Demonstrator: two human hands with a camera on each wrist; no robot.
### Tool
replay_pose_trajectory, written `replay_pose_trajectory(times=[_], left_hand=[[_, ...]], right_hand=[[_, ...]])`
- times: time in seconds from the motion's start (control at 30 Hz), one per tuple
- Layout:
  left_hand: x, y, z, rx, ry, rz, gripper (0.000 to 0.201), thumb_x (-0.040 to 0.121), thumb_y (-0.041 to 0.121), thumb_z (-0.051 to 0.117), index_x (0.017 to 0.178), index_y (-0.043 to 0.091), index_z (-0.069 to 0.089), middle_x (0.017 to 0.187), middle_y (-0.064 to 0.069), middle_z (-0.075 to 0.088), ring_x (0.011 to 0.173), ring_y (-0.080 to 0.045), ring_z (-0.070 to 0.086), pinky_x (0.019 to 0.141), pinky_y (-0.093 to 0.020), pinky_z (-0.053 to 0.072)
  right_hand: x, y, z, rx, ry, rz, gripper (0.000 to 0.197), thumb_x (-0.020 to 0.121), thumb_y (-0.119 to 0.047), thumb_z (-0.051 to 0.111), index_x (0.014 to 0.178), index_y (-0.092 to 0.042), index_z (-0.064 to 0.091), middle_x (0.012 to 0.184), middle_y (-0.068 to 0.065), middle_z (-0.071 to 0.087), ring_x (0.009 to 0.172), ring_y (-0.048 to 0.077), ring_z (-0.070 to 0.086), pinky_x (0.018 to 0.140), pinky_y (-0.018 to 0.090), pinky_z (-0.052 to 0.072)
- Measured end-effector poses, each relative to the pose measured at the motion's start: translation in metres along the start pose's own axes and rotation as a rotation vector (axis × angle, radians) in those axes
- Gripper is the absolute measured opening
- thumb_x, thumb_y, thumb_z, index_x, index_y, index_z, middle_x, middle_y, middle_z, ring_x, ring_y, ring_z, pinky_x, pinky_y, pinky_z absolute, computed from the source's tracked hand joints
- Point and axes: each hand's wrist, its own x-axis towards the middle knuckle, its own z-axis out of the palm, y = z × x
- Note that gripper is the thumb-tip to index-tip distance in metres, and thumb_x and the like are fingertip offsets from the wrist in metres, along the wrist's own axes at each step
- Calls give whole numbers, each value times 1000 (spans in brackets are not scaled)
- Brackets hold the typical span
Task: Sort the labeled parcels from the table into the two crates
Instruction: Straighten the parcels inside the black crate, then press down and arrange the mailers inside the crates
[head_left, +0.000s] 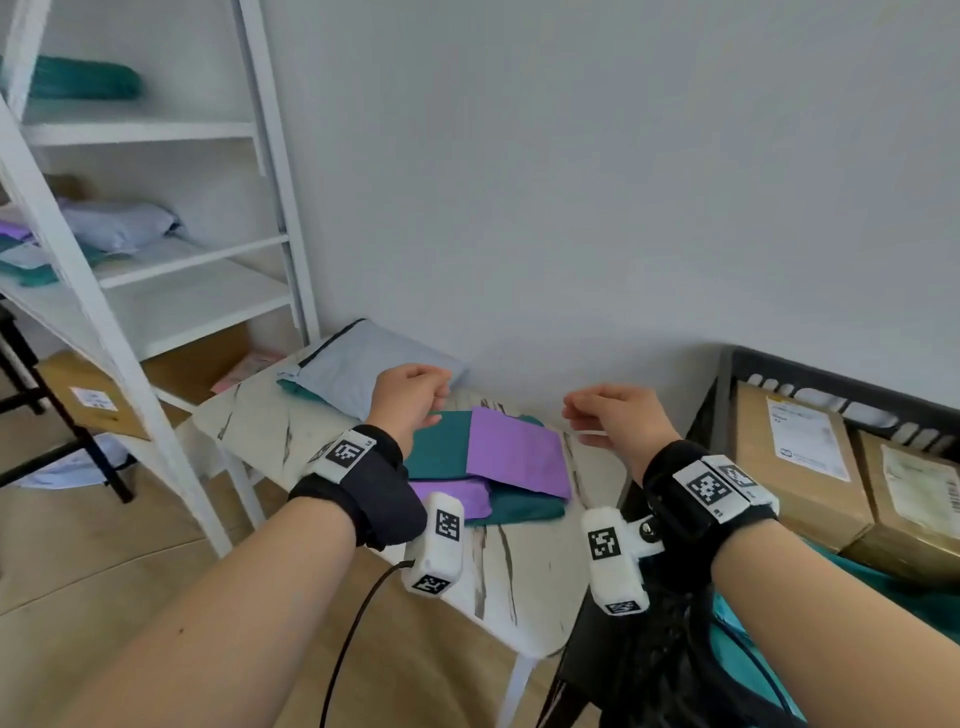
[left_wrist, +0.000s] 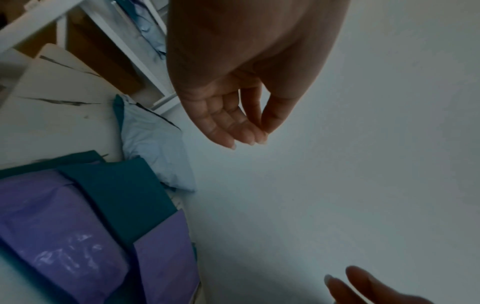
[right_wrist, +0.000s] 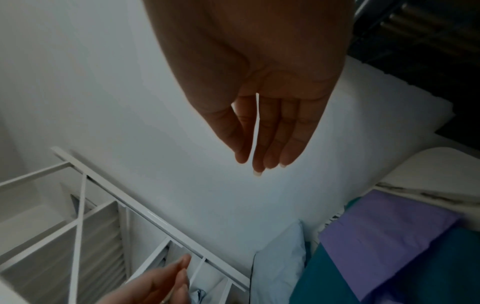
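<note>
Several soft parcels lie on the marbled table (head_left: 260, 431): a purple mailer (head_left: 514, 452) on a teal one (head_left: 441, 447), another purple one (head_left: 457, 496) below, and a pale blue mailer (head_left: 363, 369) at the back left. My left hand (head_left: 410, 395) hovers above the pale blue and teal parcels, its fingers (left_wrist: 249, 131) loosely curved and holding nothing. My right hand (head_left: 613, 415) hangs over the table's right back edge, its fingers (right_wrist: 270, 144) nearly straight and empty. Both wrist views show the purple mailer (left_wrist: 52, 236) (right_wrist: 384, 230) below the hands.
A black crate (head_left: 810, 374) at the right holds two labeled cardboard boxes (head_left: 800, 457). Teal material (head_left: 883, 587) lies lower right beside a dark object. White shelving (head_left: 156, 260) with more parcels stands left, a cardboard box (head_left: 93, 400) under it. A wall is behind the table.
</note>
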Motion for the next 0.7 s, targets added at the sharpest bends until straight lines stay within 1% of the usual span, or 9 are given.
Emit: replay_pose_trajectory(times=[0.1,0.17,0.23,0.33,0.43,0.47,0.57,0.63,0.7], left_hand=[[26,-9,-4,-24,5,-54,11,93,14,58,82,16,61,76,0,58,67,-10,54,65,-24,47],[45,-14,-3,-32,6,-80,12,93,14,58,81,18,59,75,0,57,66,-10,52,65,-24,45],[65,-17,0,-27,5,-100,11,93,16,58,83,18,58,75,0,56,66,-11,52,64,-24,43],[102,-19,5,21,-4,-135,7,93,19,59,86,16,58,80,-1,57,69,-12,53,63,-24,42],[136,-20,9,81,-14,-158,6,93,19,59,89,15,59,84,-3,58,75,-15,54,65,-25,42],[146,-23,11,102,-26,-167,6,94,19,58,92,14,60,85,-3,59,78,-16,55,67,-26,43],[169,-39,21,158,-95,-234,13,94,21,56,103,12,60,90,-4,61,81,-16,56,73,-30,43],[179,-54,30,177,-160,-313,16,95,23,55,106,12,59,100,-7,62,86,-18,57,80,-33,43],[188,-65,39,177,-224,-376,21,97,23,52,112,10,58,108,-9,61,94,-20,57,86,-35,43]], right_hand=[[23,5,9,-38,5,20,17,92,-6,57,80,-10,68,79,6,68,70,17,61,64,25,52],[44,6,12,-71,15,23,17,92,-6,57,79,-10,67,79,6,68,67,14,60,63,24,51],[68,7,12,-79,30,30,19,92,-5,57,77,-11,67,78,6,67,66,14,60,64,24,51],[107,12,12,-68,53,71,20,93,-5,55,77,-12,67,77,5,67,67,14,60,67,26,51],[142,27,18,-89,65,148,21,92,-6,56,75,-12,66,79,6,67,67,15,59,64,26,51],[151,34,21,-98,65,176,21,92,-6,57,74,-12,66,79,7,66,66,15,59,63,26,50],[171,53,28,-131,54,263,23,92,-4,55,72,-12,62,74,5,62,62,13,55,61,24,48],[176,64,30,-143,60,321,23,92,-3,54,72,-12,61,71,4,60,60,12,53,58,22,45],[180,75,29,-132,78,366,19,92,-3,55,76,-10,62,72,5,60,61,12,54,58,21,45]])
